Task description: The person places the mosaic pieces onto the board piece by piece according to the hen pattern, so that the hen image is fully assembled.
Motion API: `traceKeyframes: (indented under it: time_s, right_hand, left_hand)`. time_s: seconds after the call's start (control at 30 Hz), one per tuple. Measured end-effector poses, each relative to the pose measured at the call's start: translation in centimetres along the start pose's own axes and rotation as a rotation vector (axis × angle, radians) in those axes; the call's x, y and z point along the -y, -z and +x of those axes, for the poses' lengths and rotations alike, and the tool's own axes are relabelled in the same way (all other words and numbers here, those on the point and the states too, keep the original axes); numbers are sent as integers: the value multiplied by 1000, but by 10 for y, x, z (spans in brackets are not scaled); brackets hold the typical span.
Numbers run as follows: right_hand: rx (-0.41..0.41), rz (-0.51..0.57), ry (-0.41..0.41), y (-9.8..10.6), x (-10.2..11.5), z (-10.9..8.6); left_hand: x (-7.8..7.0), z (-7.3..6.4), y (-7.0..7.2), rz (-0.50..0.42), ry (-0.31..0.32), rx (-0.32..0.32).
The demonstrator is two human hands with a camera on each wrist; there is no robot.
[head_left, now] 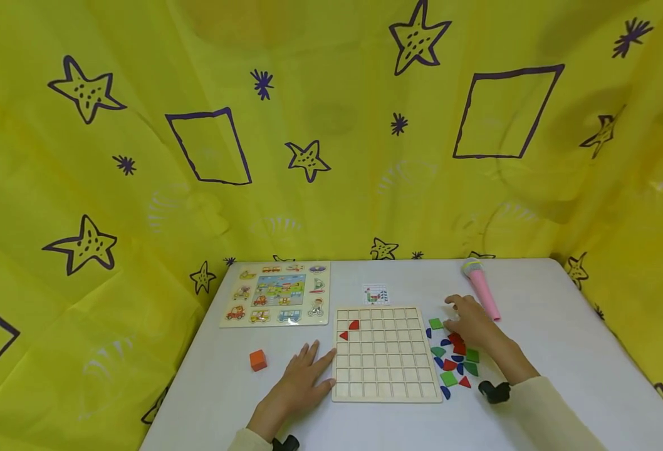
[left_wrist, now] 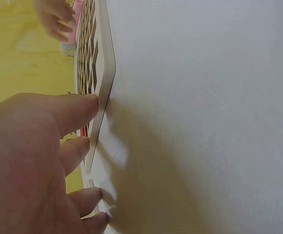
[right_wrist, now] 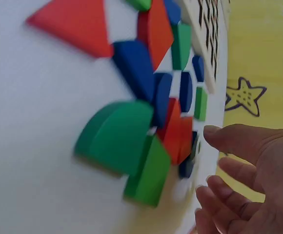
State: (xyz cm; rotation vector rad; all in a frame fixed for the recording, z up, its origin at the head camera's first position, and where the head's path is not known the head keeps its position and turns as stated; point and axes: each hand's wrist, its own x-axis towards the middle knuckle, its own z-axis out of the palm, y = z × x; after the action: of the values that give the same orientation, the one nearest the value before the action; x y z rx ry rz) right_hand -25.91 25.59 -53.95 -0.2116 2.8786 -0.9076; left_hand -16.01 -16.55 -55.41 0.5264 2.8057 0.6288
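While resting the left hand [head_left: 300, 382] on the table [head_left: 202, 401] with spread fingers, touches the left edge of the grid board [head_left: 387, 360], probably for keeping it steady. Holds the right hand [head_left: 471, 322] near the far end of the loose coloured pieces [head_left: 450, 364], with relaxed fingers and nothing seen between them. Has these pieces just right of the board — likely for short reach. Has a red quarter-round [head_left: 354, 325] and a red triangle [head_left: 344, 336] in upper-left cells — and a picture card [head_left: 375, 294] just beyond, seemingly for easy viewing.
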Motion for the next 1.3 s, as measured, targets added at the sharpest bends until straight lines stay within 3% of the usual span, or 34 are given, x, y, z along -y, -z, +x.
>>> traceKeyframes:
  time_s: [0.07, 0.23, 0.63, 1.07, 1.3]
  right_hand:
    - [18, 0, -50, 3, -10, -1]
    - [32, 47, -89, 6, -21, -4]
    - [59, 59, -104, 3, -9, -5]
    - [76, 33, -91, -3, -4, 7]
    - [136, 61, -22, 0, -3, 9]
  left_hand:
    - [0, 0, 0, 2, 2, 0]
    - [-1, -1, 1, 9, 1, 0]
    - [-1, -1, 0, -7, -6, 1]
    - [-1, 1, 0, -9, 6, 6]
    - [1, 2, -1, -7, 8, 6]
